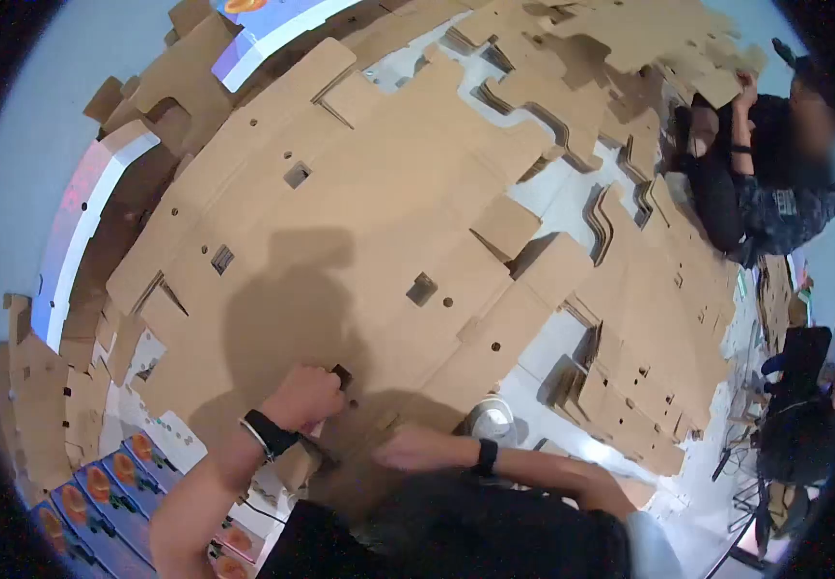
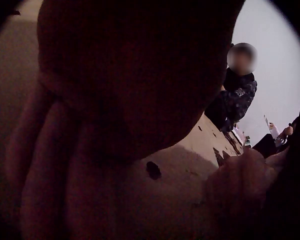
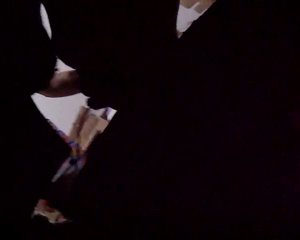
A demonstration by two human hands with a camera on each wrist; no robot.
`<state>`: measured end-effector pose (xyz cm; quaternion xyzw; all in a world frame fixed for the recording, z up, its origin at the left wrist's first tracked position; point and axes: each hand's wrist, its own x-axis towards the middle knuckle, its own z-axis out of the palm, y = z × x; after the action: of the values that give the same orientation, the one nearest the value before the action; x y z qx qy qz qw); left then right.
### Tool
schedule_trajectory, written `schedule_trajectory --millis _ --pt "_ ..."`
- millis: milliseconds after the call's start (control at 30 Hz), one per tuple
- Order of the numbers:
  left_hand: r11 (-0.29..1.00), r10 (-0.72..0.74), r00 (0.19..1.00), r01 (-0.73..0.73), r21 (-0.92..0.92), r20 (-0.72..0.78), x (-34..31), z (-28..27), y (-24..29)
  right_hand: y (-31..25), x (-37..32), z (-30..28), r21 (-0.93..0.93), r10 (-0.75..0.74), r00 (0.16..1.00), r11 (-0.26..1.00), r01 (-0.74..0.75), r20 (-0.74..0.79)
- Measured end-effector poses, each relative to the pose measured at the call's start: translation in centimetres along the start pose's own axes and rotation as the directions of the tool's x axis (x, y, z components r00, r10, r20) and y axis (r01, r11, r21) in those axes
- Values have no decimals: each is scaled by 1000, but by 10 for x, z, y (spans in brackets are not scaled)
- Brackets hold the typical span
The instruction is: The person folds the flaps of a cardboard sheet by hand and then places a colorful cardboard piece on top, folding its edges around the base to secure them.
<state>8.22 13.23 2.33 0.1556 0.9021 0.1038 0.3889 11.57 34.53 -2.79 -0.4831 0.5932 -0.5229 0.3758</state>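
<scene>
A large flat brown cardboard sheet [image 1: 388, 193] with cut slots and holes spreads in front of me. My left hand [image 1: 306, 398] is low over its near part, beside a dark square opening [image 1: 342, 376]. In the left wrist view the fingers [image 2: 45, 165] of this hand bend downward and their tips are hidden; a small round hole [image 2: 153, 170] shows beside them. My right hand [image 1: 417, 449] is at the near part of the cardboard, to the right of the left one, its fingers in shadow. I cannot tell whether either hand grips anything. The right wrist view is mostly dark.
A clear round container [image 1: 492, 422] stands right of my right hand. Stacked cardboard cutouts [image 1: 586, 381] lie at the right. Printed blue panels [image 1: 99, 492] with orange pictures lie at lower left. Another person [image 1: 774, 183] sits at the far right holding cardboard.
</scene>
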Motion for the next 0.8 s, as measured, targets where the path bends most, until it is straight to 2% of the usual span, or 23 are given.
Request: schedule_trajectory --millis 33,100,167,233,267,300,333,400,433,467,500,533,600,633,700,733,767,800 --pt "1000 -11 1000 11 -7 -14 0 -1 1 -11 4 -4 -8 -6 1000 1000 6 16" --pt "998 6 984 -17 -62 -179 -5 9 2 -36 7 5 -49 -140 985 988 145 101" --pt "995 -32 990 19 -93 -139 -2 16 -3 -26 6 20 11 -133 985 991 133 108" --pt "992 -59 991 45 -118 -121 -1 12 -2 6 10 36 229 -73 994 972 54 75" --pt "999 -3 997 -1 -49 -83 -4 2 1 23 13 48 46 -52 942 998 39 332" --pt "999 41 998 -40 22 -51 -3 -6 2 12 16 39 29 -55 938 998 48 342" --pt "999 36 998 -35 20 -60 1 -5 0 -15 19 34 73 -122 925 992 102 359" --pt "994 -79 996 76 -83 -33 2 10 -3 -52 23 35 178 -251 904 964 200 347" --pt "993 -85 996 82 -88 -27 2 14 -6 -35 20 44 186 -255 901 962 200 350" --pt "997 -39 998 36 -67 -45 1 18 -8 -3 15 59 224 -112 901 975 17 419" --pt "999 7 998 -10 -39 -67 -1 13 -8 -3 23 53 240 25 871 957 -163 490" --pt "999 -5 997 2 -35 -78 -1 6 -8 -6 25 47 231 17 868 961 -151 496" --pt "973 -91 994 76 -219 -59 -6 1 -3 -32 22 37 131 -126 895 988 76 428" --pt "972 -93 994 80 -222 -51 -5 3 -3 -42 24 28 139 -128 895 987 75 427" --pt "970 -113 993 118 -211 33 1 7 -5 -53 28 10 24 -188 893 980 195 410" --pt "969 -110 994 113 -220 25 2 9 -4 -29 25 14 18 -179 890 982 189 419" --pt "977 -100 993 109 -184 62 3 11 -5 16 23 20 180 -103 968 982 62 230" --pt "984 -92 992 105 -143 91 5 10 -7 42 23 16 348 10 999 937 -25 46"
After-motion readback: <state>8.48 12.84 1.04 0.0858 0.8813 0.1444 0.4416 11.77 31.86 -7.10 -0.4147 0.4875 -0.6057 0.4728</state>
